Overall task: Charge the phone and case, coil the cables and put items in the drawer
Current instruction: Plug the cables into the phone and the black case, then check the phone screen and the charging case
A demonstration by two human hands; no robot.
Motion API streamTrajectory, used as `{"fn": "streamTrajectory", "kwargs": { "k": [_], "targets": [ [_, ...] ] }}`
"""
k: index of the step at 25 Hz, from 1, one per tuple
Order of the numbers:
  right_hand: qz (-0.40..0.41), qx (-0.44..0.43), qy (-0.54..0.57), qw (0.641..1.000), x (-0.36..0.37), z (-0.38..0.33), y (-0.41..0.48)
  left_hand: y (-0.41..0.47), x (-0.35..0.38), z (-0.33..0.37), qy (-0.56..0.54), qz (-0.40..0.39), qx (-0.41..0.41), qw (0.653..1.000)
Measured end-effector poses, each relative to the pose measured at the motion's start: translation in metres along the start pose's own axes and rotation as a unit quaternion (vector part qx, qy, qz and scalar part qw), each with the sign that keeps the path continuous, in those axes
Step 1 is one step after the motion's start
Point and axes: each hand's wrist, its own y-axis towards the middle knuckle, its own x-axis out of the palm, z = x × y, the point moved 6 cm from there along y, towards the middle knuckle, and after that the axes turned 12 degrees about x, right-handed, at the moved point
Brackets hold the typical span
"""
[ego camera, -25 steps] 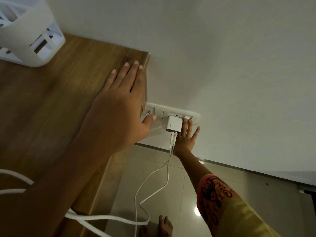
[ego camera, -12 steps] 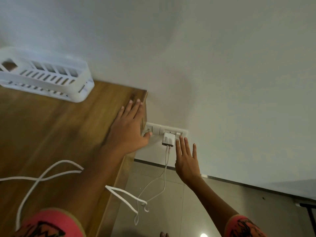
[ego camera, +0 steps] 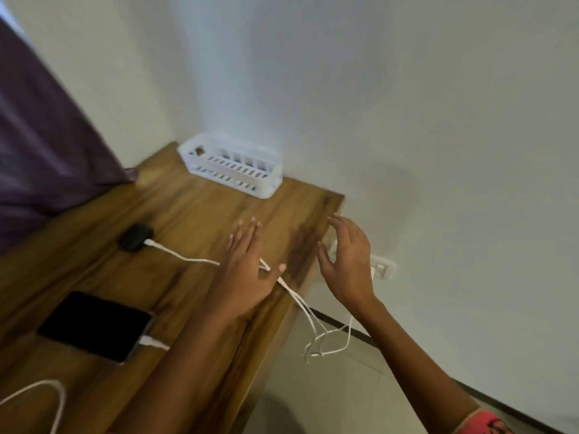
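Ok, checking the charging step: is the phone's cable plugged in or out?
In: a white plug sits in the end of the phone. Its screen is black, so actual charging cannot be told.

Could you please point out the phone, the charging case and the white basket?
phone (ego camera: 94,325): head view, screen middle.
charging case (ego camera: 135,237): head view, top surface.
white basket (ego camera: 233,180): head view, slotted front wall.
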Motion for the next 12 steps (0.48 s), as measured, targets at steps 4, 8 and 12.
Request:
{"fn": "streamTrajectory", "kwargs": {
  "k": [4, 8, 12],
  "targets": [
    [-0.085, -0.052, 0.080, 0.992, 0.027, -0.085, -0.018, -0.055, -0.051, -0.029, 0.032, 0.064, -0.083, 0.994],
    [-0.187, -0.123, 0.139, 0.965, 0.063, -0.153, -0.051, -0.112, -0.089, -0.053, 0.057, 0.128, -0.181, 0.973],
    [-0.312, -0.138, 0.148, 0.928, 0.104, -0.186, -0.079, -0.164, -0.096, -0.079, 0.033, 0.175, -0.337, 0.924]
  ]
}}
